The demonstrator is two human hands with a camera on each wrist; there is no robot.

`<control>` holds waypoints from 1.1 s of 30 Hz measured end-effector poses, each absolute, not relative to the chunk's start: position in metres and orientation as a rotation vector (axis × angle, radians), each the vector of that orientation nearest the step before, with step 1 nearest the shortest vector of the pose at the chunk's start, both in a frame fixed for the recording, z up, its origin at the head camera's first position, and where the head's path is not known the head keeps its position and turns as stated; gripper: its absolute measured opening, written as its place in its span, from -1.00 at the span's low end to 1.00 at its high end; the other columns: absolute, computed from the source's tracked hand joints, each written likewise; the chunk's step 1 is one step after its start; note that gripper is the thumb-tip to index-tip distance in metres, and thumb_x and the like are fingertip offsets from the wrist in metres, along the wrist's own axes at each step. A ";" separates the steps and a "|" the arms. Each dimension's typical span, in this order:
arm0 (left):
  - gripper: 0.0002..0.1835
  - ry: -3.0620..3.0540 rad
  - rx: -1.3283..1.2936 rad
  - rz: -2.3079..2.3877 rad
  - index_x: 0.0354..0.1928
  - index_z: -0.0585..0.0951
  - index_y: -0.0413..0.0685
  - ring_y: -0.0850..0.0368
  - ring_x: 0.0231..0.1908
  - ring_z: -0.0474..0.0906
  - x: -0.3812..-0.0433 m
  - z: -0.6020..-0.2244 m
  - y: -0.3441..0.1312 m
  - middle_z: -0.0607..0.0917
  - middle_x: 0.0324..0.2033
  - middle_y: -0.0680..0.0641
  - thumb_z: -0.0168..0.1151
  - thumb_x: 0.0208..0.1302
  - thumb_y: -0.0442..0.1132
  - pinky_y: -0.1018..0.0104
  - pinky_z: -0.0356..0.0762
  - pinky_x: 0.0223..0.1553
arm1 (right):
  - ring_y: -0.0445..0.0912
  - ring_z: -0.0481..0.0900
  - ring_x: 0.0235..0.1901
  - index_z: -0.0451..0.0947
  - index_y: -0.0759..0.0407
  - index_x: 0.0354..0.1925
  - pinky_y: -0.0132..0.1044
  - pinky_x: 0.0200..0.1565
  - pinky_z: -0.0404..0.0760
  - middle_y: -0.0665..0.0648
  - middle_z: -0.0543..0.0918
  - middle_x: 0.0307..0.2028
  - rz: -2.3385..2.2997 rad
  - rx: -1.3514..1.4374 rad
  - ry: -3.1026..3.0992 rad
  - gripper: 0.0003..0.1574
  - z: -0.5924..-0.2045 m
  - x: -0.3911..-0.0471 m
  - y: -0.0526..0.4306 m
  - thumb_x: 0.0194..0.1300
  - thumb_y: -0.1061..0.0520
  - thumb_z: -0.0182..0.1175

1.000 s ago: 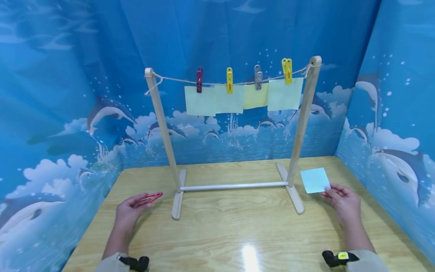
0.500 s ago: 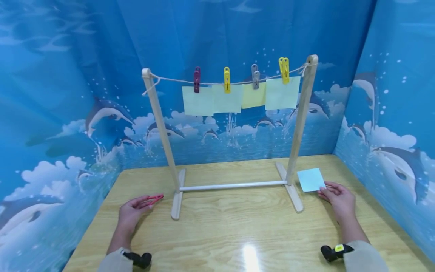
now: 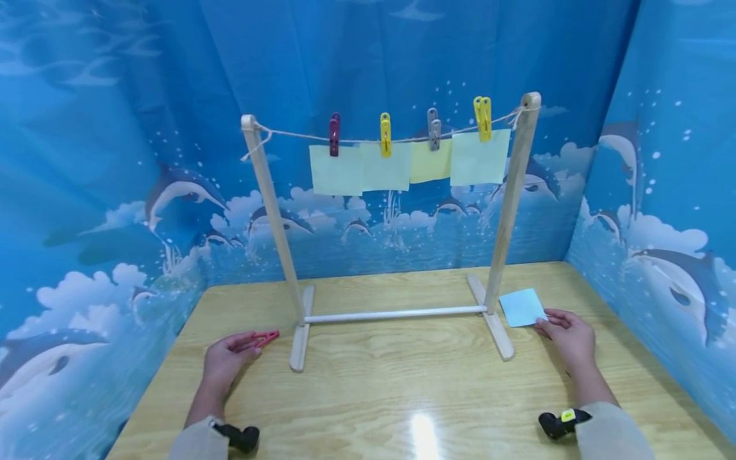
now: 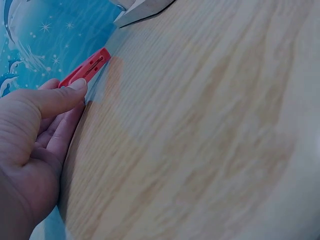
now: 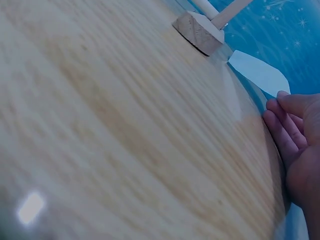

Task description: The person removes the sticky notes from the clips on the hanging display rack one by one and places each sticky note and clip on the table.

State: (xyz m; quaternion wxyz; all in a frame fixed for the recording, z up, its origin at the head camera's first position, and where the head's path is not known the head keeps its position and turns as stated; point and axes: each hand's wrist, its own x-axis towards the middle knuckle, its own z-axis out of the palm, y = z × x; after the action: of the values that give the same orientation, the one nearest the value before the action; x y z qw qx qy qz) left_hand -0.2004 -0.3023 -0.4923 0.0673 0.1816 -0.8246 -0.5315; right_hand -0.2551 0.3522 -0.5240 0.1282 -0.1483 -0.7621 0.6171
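Note:
My left hand [image 3: 229, 358] pinches a red clothespin [image 3: 268, 337] between thumb and fingers, left of the rack's left foot. In the left wrist view the clothespin [image 4: 90, 67] points away from the fingertips. On the other side, my right hand [image 3: 569, 335] pinches a light blue square of paper [image 3: 522, 306] by its lower right corner, beside the right foot. The right wrist view shows this paper [image 5: 260, 72] nearly edge-on. Between the wooden posts runs a string [image 3: 305, 136]; a maroon clothespin [image 3: 334, 134], two yellow ones and a grey one [image 3: 434, 129] hold several pale green and yellow papers on it.
The wooden rack has a left post [image 3: 273, 217], a right post [image 3: 510, 204] and a white bottom bar [image 3: 397, 314]. It stands on a wood-grain table [image 3: 368, 377]. Behind and at the sides hangs a blue curtain [image 3: 368, 51] printed with dolphins.
My right hand has shifted left with the blue paper, toward the rack's right foot. My left hand has moved slightly right with the red clothespin. The hanging papers stay as they were.

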 end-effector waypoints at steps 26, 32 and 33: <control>-0.53 -2.584 0.554 -1.364 0.08 0.61 -0.25 0.02 -0.16 0.67 -0.199 -0.492 -0.293 0.72 -0.14 -0.19 0.45 0.07 -0.36 0.06 0.58 0.00 | 0.18 0.59 -0.15 0.57 0.41 -0.03 -0.21 -0.27 0.55 0.39 0.64 -0.13 1.213 -0.498 -2.534 -0.61 -0.529 -0.251 0.343 0.29 0.14 0.30; -0.50 -2.561 0.596 -1.391 0.10 0.61 -0.19 0.03 -0.12 0.65 -0.200 -0.495 -0.294 0.72 -0.11 -0.17 0.46 0.06 -0.33 0.19 0.62 -0.05 | 0.22 0.58 -0.19 0.52 0.46 0.01 -0.02 -0.23 0.59 0.43 0.62 -0.17 1.150 -0.475 -2.552 -0.57 -0.530 -0.254 0.342 0.26 0.19 0.30; -0.50 -2.556 0.602 -1.400 0.11 0.60 -0.19 0.02 -0.11 0.65 -0.200 -0.496 -0.295 0.71 -0.10 -0.17 0.46 0.07 -0.32 0.19 0.62 -0.05 | 0.22 0.58 -0.18 0.51 0.47 0.03 0.00 -0.21 0.59 0.43 0.62 -0.16 1.142 -0.475 -2.556 -0.56 -0.530 -0.255 0.342 0.26 0.20 0.30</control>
State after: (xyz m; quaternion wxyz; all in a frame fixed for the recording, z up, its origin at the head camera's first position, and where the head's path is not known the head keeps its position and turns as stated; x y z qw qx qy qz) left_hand -0.2002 -0.2946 -0.4956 0.0827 0.2017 -0.8560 -0.4687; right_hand -0.2551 0.3421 -0.5298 0.1504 -0.1654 -0.8899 0.3975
